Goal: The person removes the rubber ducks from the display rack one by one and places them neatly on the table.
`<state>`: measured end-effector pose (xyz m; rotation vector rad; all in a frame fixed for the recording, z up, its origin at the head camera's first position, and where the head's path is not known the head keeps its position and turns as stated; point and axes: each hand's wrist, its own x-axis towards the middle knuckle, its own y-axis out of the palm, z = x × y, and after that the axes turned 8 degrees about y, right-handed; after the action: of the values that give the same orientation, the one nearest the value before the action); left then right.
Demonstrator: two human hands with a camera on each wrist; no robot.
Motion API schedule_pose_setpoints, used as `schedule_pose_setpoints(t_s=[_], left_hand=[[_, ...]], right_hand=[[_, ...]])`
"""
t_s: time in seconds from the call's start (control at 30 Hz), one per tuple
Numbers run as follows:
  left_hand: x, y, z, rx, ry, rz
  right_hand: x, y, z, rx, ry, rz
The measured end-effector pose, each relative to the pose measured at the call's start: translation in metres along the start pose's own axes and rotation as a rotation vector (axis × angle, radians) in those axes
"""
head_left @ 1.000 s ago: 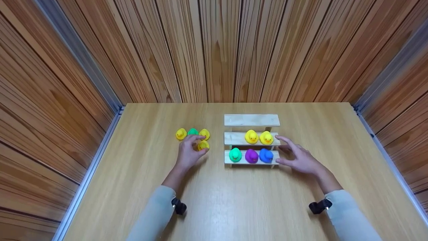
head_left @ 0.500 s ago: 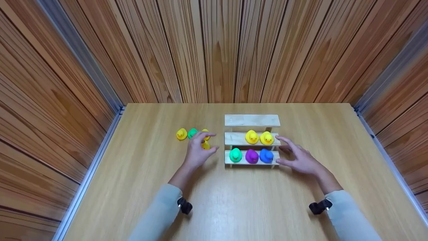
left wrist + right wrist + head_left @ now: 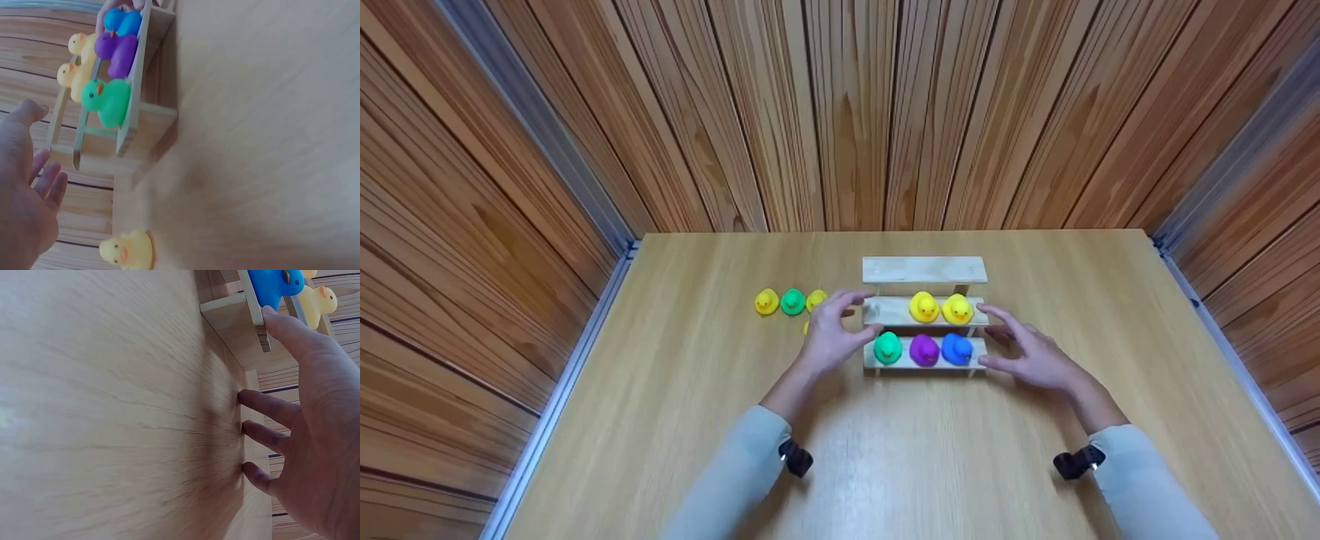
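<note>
A small three-step wooden rack (image 3: pixel 924 269) carries rubber ducks. On its lowest step sit a green duck (image 3: pixel 888 348), a purple duck (image 3: pixel 925 350) and a blue duck (image 3: pixel 957 349). Two yellow ducks, one left (image 3: pixel 924 307) and one right (image 3: pixel 958 309), sit on the middle step. At the rack's left end is my left hand (image 3: pixel 831 337), holding nothing, thumb and fingers apart; whether it touches the wood, I cannot tell. My right hand (image 3: pixel 1033 358) is at the right end, fingers spread, its thumb against the lowest step beside the blue duck (image 3: pixel 273 287).
Left of the rack, a yellow duck (image 3: pixel 766 301), a green duck (image 3: pixel 793 301) and another yellow duck (image 3: pixel 815 300) stand on the table (image 3: pixel 930 457). One more yellow duck (image 3: pixel 128 251) is mostly hidden behind my left hand in the head view. Wood-panelled walls (image 3: pixel 855 112) surround the table.
My left hand has moved right, away from the loose ducks to the rack's left end, uncovering the loose green duck. The right hand and the ducks on the rack have stayed put.
</note>
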<state>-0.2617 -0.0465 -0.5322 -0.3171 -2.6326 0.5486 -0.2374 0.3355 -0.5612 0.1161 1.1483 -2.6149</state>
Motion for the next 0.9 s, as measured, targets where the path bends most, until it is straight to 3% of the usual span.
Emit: schedule_pose_setpoints(t_s=[0.27,0.67,0.9], left_hand=[[0.01,0.012,-0.011,-0.003,0.002,0.032],[0.022,0.031,-0.022,-0.02,-0.051,0.173],[0.028,0.041,-0.026,-0.013,-0.096,0.195]], right_hand=[[0.001,-0.001,0.0,-0.003,-0.013,-0.005],[0.001,0.001,0.001,-0.015,-0.007,-0.009],[0.0,0.0,0.001,-0.023,-0.012,-0.012]])
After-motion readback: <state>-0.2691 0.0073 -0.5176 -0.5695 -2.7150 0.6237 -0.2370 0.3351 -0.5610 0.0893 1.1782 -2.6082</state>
